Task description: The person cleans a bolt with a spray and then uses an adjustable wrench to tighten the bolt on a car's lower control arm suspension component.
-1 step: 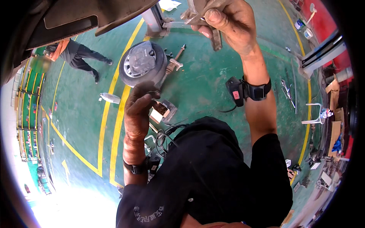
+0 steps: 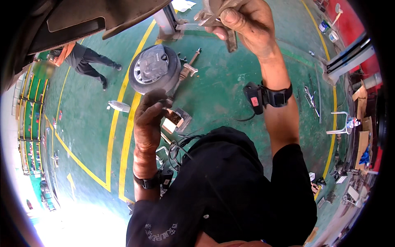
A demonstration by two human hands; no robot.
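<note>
My right hand [image 2: 249,26] is raised at the top of the view, its fingers wrapped round a grey metal part [image 2: 218,14] with a flat arm pointing down. The upper end of this part is cut off by the picture's edge, so I cannot tell its exact kind. Left of centre, my left hand [image 2: 150,117] is held up with its darkened fingers curled together. Something small and dark shows at its fingertips, too blurred to name. Black straps with small devices sit on both wrists.
The dark underside of a vehicle [image 2: 90,20] hangs at the upper left. On the green floor lie a wheel [image 2: 166,78] with a dark cover on it, a drive shaft [image 2: 187,70], an open box [image 2: 176,119] and a bottle [image 2: 119,106]. A person [image 2: 84,59] stands at the left; lift posts [image 2: 166,24] rise nearby.
My right hand and the metal part have shifted very slightly up and left. The left fingers have moved a little; the rest looks the same.
</note>
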